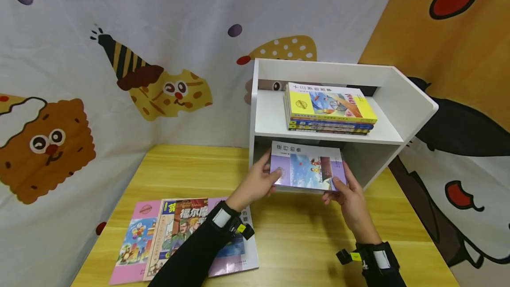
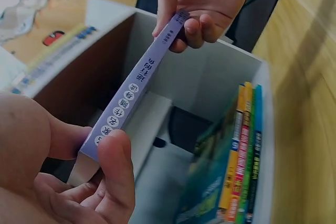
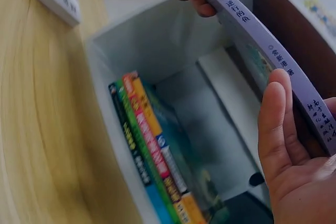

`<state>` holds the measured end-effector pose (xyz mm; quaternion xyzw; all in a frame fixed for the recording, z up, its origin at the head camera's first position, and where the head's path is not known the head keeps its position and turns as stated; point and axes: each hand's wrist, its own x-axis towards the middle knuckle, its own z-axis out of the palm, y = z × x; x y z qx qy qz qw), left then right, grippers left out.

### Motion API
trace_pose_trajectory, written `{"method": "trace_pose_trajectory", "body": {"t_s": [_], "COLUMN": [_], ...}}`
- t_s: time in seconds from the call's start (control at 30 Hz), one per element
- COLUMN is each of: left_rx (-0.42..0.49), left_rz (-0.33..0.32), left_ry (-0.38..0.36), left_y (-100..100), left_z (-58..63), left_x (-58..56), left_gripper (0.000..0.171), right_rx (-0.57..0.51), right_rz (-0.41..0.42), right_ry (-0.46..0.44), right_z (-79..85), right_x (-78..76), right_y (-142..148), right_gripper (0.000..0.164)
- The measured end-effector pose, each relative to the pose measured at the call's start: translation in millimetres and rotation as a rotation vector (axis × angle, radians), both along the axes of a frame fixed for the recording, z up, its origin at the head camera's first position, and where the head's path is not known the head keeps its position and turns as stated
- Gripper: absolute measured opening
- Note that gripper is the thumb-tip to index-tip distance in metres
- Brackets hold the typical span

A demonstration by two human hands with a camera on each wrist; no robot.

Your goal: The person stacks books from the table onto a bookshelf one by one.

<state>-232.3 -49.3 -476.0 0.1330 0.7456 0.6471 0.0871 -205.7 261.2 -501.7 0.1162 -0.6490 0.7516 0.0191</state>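
Between both hands is a purple-and-white book, held cover up in front of the lower compartment of the white shelf. My left hand grips its left end, thumb on the cover. At the other end, my right hand holds it with the thumb on top and fingers underneath. In the left wrist view the purple spine runs from one hand to the other. Several books lie stacked in the lower compartment in the right wrist view; the held book hides them from the head view.
A stack of books with a yellow top cover lies on the upper shelf. On the wooden table, overlapping books lie at the front left, partly under the left forearm. A printed cloth hangs behind.
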Motion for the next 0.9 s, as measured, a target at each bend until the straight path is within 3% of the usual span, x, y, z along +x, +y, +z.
{"method": "trace_pose_trajectory", "body": {"t_s": [0.23, 0.37, 0.5, 0.67, 0.8, 0.9], "left_rx": [-0.015, -0.022, -0.103, -0.217, -0.281, -0.399], "left_rz": [-0.003, -0.023, -0.028, -0.059, -0.115, -0.112], "left_ry": [-0.061, -0.093, -0.105, -0.085, -0.069, -0.012], "left_y": [12.0, 14.5, 14.8, 13.0, 13.2, 15.3], "left_z": [-26.1, -41.9, -56.6, -66.8, -66.9, -64.8], "left_x": [-22.5, -28.0, -29.7, -29.8, -30.3, -31.6], "left_gripper": [0.085, 0.076, 0.069, 0.069, 0.071, 0.065], "right_rx": [0.049, 0.154, 0.29, 0.388, 0.457, 0.544], "right_rz": [-0.059, -0.09, -0.089, -0.06, -0.04, -0.046], "right_ry": [-0.187, -0.289, -0.362, -0.374, -0.364, -0.332], "right_z": [-22.1, -35.1, -46.8, -56.1, -56.4, -54.8], "right_x": [-22.0, -30.5, -33.0, -30.4, -26.5, -24.1], "right_y": [10.1, 15.3, 21.7, 30.2, 32.6, 32.4], "right_gripper": [0.075, 0.074, 0.075, 0.091, 0.108, 0.109]}}
